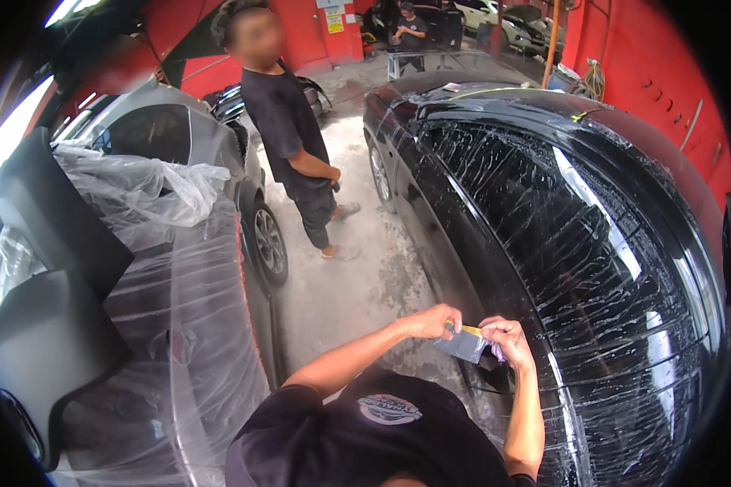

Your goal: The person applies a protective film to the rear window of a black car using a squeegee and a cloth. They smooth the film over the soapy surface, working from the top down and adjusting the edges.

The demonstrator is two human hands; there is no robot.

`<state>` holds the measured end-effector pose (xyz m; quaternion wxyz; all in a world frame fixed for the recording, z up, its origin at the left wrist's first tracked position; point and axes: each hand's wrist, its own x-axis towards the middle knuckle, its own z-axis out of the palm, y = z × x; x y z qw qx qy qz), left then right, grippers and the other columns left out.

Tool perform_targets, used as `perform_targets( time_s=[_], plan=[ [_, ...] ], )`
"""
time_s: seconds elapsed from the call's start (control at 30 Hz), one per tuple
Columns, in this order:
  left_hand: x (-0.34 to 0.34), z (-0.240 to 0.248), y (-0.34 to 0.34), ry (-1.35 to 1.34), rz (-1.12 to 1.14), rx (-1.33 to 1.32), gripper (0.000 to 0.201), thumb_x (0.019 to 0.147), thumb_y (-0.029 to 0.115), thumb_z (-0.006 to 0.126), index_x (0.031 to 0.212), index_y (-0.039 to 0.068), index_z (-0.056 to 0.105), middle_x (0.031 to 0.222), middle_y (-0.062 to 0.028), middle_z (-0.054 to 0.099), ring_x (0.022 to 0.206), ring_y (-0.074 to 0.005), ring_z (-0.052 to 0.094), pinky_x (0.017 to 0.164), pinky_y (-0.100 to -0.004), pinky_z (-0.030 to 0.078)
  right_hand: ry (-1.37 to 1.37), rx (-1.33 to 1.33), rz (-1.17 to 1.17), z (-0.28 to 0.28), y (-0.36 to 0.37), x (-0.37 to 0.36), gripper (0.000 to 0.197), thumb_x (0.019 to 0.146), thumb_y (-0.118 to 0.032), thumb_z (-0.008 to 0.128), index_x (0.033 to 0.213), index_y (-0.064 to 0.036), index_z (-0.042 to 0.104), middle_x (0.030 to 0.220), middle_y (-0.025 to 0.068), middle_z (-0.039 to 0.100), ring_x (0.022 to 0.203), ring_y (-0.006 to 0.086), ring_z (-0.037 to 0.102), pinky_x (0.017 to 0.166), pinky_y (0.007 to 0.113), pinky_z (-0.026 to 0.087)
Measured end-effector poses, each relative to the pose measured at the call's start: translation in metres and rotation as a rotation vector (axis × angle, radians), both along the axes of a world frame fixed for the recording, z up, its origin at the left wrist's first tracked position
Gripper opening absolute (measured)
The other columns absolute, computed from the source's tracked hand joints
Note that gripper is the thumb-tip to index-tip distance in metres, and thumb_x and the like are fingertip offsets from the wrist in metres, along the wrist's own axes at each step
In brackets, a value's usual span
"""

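In front of my chest, my left hand [434,322] pinches one end of a short yellow strip, and my right hand [505,334] grips the other end. From the strip hangs a small flat grey-blue sheet [463,346], possibly folded film; its exact kind is unclear. A crumpled purplish scrap [497,352] shows below the right fingers. Both hands are beside the door of a black car [495,268]. White wet-looking streaks cover the car's side glass [528,195] and much of its upper body.
Along my left runs a grey car [146,134] draped in clear plastic sheeting [203,325], near dark seat-like panels [53,341]. A person in dark clothes [288,138] stands in the aisle between the cars. Another person [410,32] is farther back by a metal-framed table [439,58].
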<state>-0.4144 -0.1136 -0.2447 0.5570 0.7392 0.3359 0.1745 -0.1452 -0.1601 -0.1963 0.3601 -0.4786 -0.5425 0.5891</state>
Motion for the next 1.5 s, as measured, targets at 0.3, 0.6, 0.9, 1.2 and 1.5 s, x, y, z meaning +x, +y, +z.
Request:
perform_targets(
  time_s=[0.3, 0.6, 0.9, 1.2, 1.5],
  plan=[
    [0.0, 0.007, -0.014, -0.236, 0.084, -0.206, 0.036, 0.087, -0.006, 0.075, 0.122, 0.002, 0.074, 0.111, -0.0065, 0.075, 0.106, -0.016, 0.066, 0.095, -0.0338, 0.051, -0.069, -0.035, -0.028, -0.014, -0.002, 0.009, 0.016, 0.084, -0.008, 0.071, 0.09, 0.0058, 0.077, 0.099, 0.007, 0.073, 0.082, 0.0133, 0.065, 0.073, 0.028, 0.049],
    [-0.002, 0.009, -0.02, -0.082, 0.057, -0.107, 0.021, 0.082, 0.005, 0.084, 0.099, 0.001, 0.072, 0.092, -0.0037, 0.073, 0.092, -0.0131, 0.064, 0.084, -0.0336, 0.051, -0.088, -0.039, -0.025, -0.016, -0.006, 0.006, 0.012, 0.086, -0.006, 0.072, 0.09, 0.0043, 0.077, 0.093, 0.0059, 0.072, 0.081, 0.0122, 0.064, 0.071, 0.028, 0.048],
    [0.008, -0.009, -0.021, -0.441, 0.224, -0.281, 0.014, 0.09, 0.009, 0.084, 0.092, 0.003, 0.071, 0.088, -0.0001, 0.072, 0.087, -0.0076, 0.063, 0.078, -0.0296, 0.052, -0.085, 0.042, 0.04, -0.007, -0.003, 0.012, 0.016, 0.084, -0.011, 0.072, 0.089, 0.0039, 0.076, 0.095, 0.0066, 0.072, 0.081, 0.0133, 0.064, 0.074, 0.029, 0.049],
    [0.005, 0.016, -0.011, -0.403, 0.428, -0.141, 0.008, 0.09, 0.003, 0.081, 0.091, 0.006, 0.074, 0.09, -0.0017, 0.075, 0.085, -0.0102, 0.068, 0.079, -0.0287, 0.056, -0.076, 0.089, 0.029, -0.002, 0.008, 0.013, 0.018, 0.093, -0.015, 0.07, 0.096, 0.003, 0.072, 0.097, 0.0045, 0.071, 0.086, 0.0094, 0.063, 0.078, 0.028, 0.051],
    [-0.001, 0.024, 0.007, -0.495, 0.585, -0.084, 0.008, 0.095, 0.006, 0.078, 0.095, 0.004, 0.07, 0.095, -0.0017, 0.073, 0.088, -0.0085, 0.065, 0.081, -0.0269, 0.052, -0.025, -0.066, -0.082, 0.005, -0.006, 0.017, 0.041, 0.101, -0.023, 0.073, 0.136, -0.0027, 0.067, 0.092, 0.0025, 0.072, 0.081, 0.0082, 0.065, 0.077, 0.026, 0.053]
  ],
)
